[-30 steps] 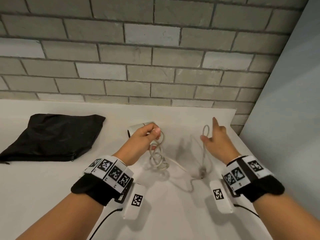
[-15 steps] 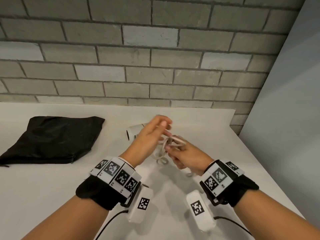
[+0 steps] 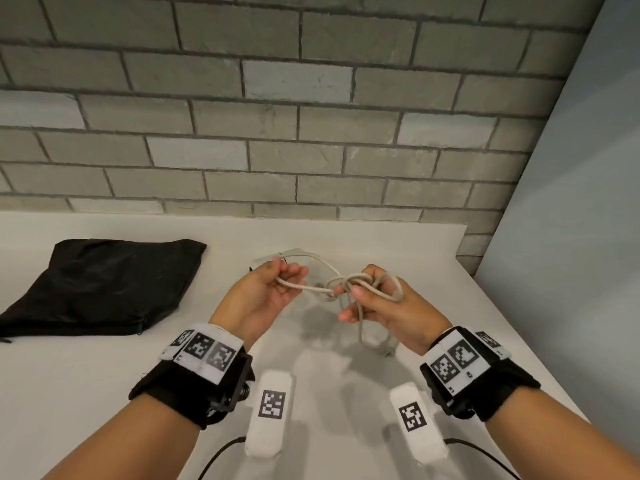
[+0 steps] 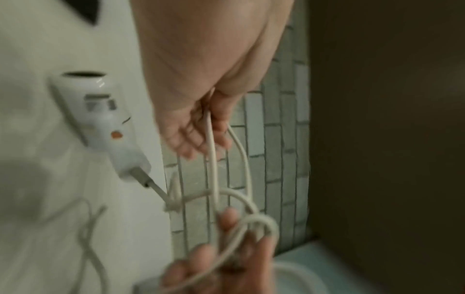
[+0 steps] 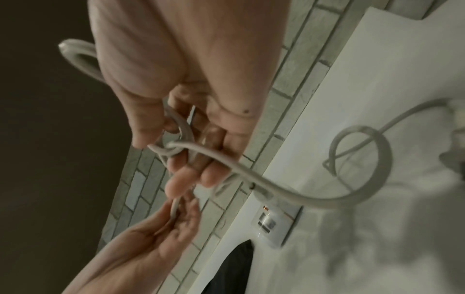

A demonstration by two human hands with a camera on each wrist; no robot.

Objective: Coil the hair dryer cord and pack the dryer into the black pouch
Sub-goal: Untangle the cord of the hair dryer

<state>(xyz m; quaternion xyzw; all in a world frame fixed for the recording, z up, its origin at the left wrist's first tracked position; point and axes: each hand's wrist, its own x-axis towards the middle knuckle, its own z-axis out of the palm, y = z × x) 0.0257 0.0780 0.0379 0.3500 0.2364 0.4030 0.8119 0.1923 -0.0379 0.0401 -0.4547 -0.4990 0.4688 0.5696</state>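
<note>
Cord [image 3: 311,287] (1), 2 hands gripping, 1 pouch [image 3: 100,285]

- A white table [image 3: 86,393] is seen below, its far edge set against the wall.
- A grey brick wall [image 3: 277,116] with darker mortar lines is seen behind the table, filling the upper part of the head view.
- A plain pale panel [image 3: 571,202] is seen on the right, meeting the brick wall at a corner and running along the table's right edge.
- Soft shadows [image 3: 322,368] are cast on the table top.
</note>
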